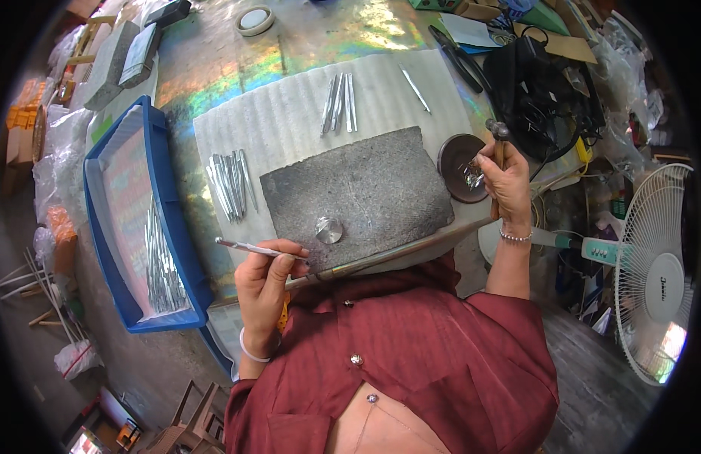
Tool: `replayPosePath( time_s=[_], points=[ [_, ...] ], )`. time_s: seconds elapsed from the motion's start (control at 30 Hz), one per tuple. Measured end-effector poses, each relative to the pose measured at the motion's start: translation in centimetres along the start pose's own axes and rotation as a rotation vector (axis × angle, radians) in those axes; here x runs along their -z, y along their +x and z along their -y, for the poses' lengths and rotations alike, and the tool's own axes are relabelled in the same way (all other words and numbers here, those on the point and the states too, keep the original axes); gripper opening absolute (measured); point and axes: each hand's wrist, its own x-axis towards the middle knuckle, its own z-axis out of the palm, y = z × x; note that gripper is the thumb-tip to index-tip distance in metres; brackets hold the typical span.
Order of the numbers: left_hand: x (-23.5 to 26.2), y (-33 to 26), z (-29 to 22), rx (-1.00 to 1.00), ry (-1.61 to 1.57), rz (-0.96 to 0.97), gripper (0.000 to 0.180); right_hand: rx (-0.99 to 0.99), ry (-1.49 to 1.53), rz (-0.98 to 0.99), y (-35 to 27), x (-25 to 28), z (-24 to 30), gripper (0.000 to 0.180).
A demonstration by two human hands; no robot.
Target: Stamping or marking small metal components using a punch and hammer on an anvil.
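My left hand [269,276] is closed around a slim metal punch [248,247] lying nearly level at the mat's lower left edge. Close by, a small round silvery metal piece [328,230] rests on the dark grey rough mat [358,178]. My right hand [508,180], off the mat's right side, grips a small hammer [499,130] by its wooden handle, head upward. Just left of that hand sits a dark round dish [450,157] with shiny metal bits, partly covered by the fingers.
Slim metal rods lie in bundles [228,185] on white foam sheeting [275,121], with one rod [416,89] apart. More fill a blue tray [147,113] at left. Pliers [455,59] and a black bag [536,83] lie at far right; a white fan [661,276] stands right.
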Motion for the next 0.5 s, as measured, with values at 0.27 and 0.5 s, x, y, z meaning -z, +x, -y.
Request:
replayPosePath(
  time_s=[0.27, 0.5],
  points=[
    [0.0, 0.7, 0.4, 0.071, -0.412, 0.063, 0.015, -0.045, 0.071, 0.079, -3.2, -3.7, 3.5, 0.01],
    [-1.0, 1.4, 1.1, 0.155, -0.648, 0.185, 0.015, -0.202, 0.242, 0.538, -7.0, -11.0, 5.5, 0.013]
  ],
)
